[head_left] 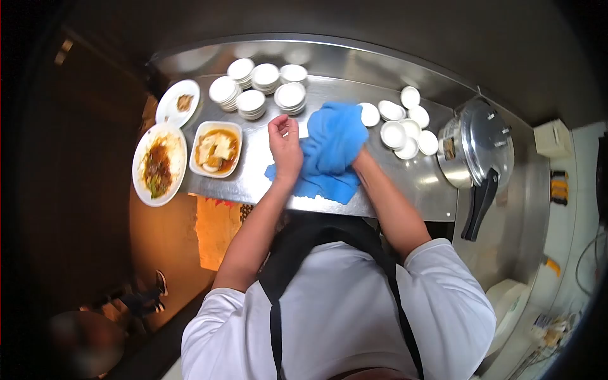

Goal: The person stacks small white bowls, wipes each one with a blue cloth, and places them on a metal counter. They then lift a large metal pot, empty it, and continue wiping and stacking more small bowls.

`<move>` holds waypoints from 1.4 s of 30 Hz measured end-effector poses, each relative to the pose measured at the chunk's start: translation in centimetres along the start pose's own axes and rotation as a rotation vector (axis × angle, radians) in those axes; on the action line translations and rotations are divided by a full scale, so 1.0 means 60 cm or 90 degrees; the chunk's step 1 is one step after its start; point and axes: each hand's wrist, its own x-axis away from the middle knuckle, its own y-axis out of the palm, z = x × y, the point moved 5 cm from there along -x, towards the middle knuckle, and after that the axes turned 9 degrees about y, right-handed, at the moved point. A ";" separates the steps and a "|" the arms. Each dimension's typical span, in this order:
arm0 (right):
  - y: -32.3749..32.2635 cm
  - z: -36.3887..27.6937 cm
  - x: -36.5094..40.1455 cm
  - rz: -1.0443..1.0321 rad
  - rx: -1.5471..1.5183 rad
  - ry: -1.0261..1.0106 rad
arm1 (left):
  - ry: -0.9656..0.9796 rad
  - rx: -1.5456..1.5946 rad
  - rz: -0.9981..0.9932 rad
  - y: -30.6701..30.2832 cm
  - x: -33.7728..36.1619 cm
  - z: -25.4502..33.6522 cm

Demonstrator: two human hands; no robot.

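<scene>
A blue cloth [335, 136] is bunched over the steel counter in front of me, and its lower part spreads toward the front edge. My right hand [361, 158] is gripped in the cloth, which covers most of its fingers. Left of the cloth, my left hand [286, 142] is raised with loosely curled fingers and nothing visible in it. Just beyond that hand stands a stack of small white dishes [290, 96]. Several loose small white dishes [393, 135] lie to the right of the cloth, some overlapping.
More stacks of white dishes [251, 102] stand at the back left. A square bowl with food in brown sauce [216, 150], an oval plate of leftovers [159, 164] and another plate [178, 104] sit at the left. A pressure cooker [475, 145] stands right, its black handle jutting forward.
</scene>
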 end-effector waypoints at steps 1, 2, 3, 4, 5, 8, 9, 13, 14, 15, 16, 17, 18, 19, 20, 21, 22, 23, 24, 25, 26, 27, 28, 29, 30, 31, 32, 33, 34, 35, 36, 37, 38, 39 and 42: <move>-0.016 0.020 0.026 0.014 0.041 -0.045 | -0.003 -0.033 -0.062 0.027 -0.005 0.010; -0.032 0.038 0.053 0.032 0.082 -0.089 | -0.005 -0.068 -0.124 0.063 -0.013 0.028; -0.051 0.069 0.087 0.048 -0.085 -0.053 | -0.007 -0.103 -0.188 0.100 -0.020 0.034; -0.066 0.098 0.124 0.063 -0.253 -0.022 | 0.029 -0.188 -0.238 0.145 -0.032 0.009; -0.076 0.124 0.161 0.074 -0.421 0.005 | 0.080 -0.274 -0.327 0.194 -0.041 -0.007; -0.103 0.149 0.241 0.138 -0.720 0.041 | 0.099 -0.531 -0.487 0.317 -0.052 -0.054; -0.120 0.134 0.265 0.189 -0.680 0.039 | 0.080 -0.610 -0.529 0.345 -0.053 -0.071; -0.187 0.197 0.342 0.383 -0.663 -0.074 | 0.147 -0.671 -0.693 0.361 -0.087 -0.129; -0.191 0.196 0.351 0.419 -0.686 -0.058 | 0.080 -0.620 -0.648 0.344 -0.104 -0.108; -0.195 0.183 0.363 0.455 -0.710 -0.042 | 0.012 -0.569 -0.602 0.338 -0.115 -0.086; -0.197 0.167 0.371 0.489 -0.734 -0.024 | 0.020 -0.521 -0.619 0.355 -0.115 -0.079; -0.201 0.153 0.372 0.497 -0.704 -0.010 | 0.025 -0.471 -0.632 0.372 -0.116 -0.077; -0.209 0.139 0.368 0.503 -0.672 0.006 | 0.027 -0.419 -0.641 0.388 -0.116 -0.074; -0.219 0.133 0.362 0.507 -0.636 0.021 | 0.067 -0.412 -0.672 0.416 -0.100 -0.063; -0.227 0.133 0.356 0.512 -0.587 0.056 | 0.110 -0.434 -0.714 0.444 -0.085 -0.061; -0.235 0.134 0.352 0.516 -0.537 0.091 | 0.153 -0.454 -0.755 0.468 -0.071 -0.059; -0.240 0.130 0.350 0.519 -0.487 0.127 | 0.172 -0.472 -0.777 0.485 -0.065 -0.060; -0.242 0.123 0.348 0.530 -0.397 0.154 | 0.190 -0.490 -0.799 0.497 -0.060 -0.062; -0.246 0.117 0.347 0.539 -0.308 0.181 | 0.209 -0.509 -0.821 0.507 -0.056 -0.063; -0.247 0.111 0.346 0.546 -0.219 0.207 | 0.216 -0.545 -0.830 0.512 -0.053 -0.058; -0.249 0.117 0.343 0.550 -0.254 0.185 | 0.221 -0.581 -0.840 0.516 -0.050 -0.048; -0.250 0.126 0.340 0.554 -0.290 0.163 | 0.226 -0.616 -0.851 0.518 -0.046 -0.041; -0.252 0.130 0.337 0.558 -0.325 0.141 | 0.179 -0.606 -0.875 0.517 -0.044 -0.048; -0.259 0.127 0.332 0.561 -0.249 0.114 | 0.131 -0.596 -0.897 0.516 -0.043 -0.054; -0.268 0.123 0.324 0.563 -0.172 0.085 | 0.085 -0.585 -0.916 0.513 -0.043 -0.058; -0.276 0.115 0.315 0.562 -0.095 0.055 | 0.067 -0.569 -0.905 0.507 -0.043 -0.071; -0.280 0.103 0.306 0.582 -0.020 0.134 | 0.049 -0.554 -0.893 0.495 -0.043 -0.090; -0.285 0.090 0.299 0.599 0.055 0.213 | 0.032 -0.539 -0.881 0.487 -0.044 -0.107; -0.286 0.071 0.292 0.613 0.130 0.291 | 0.038 -0.536 -0.882 0.480 -0.045 -0.100; -0.282 0.054 0.285 0.590 0.174 0.316 | 0.011 -0.528 -0.853 0.471 -0.050 -0.091; -0.278 0.038 0.281 0.565 0.219 0.342 | -0.017 -0.518 -0.824 0.459 -0.056 -0.083; -0.276 0.032 0.279 0.539 0.266 0.366 | -0.045 -0.507 -0.794 0.447 -0.064 -0.079; -0.281 0.047 0.277 0.547 0.265 0.350 | -0.026 -0.429 -0.750 0.435 -0.077 -0.082; -0.287 0.076 0.274 0.556 0.263 0.332 | -0.057 -0.332 -0.756 0.432 -0.073 -0.091; -0.280 0.082 0.269 0.550 0.236 0.286 | -0.030 -0.200 -0.781 0.401 -0.014 -0.033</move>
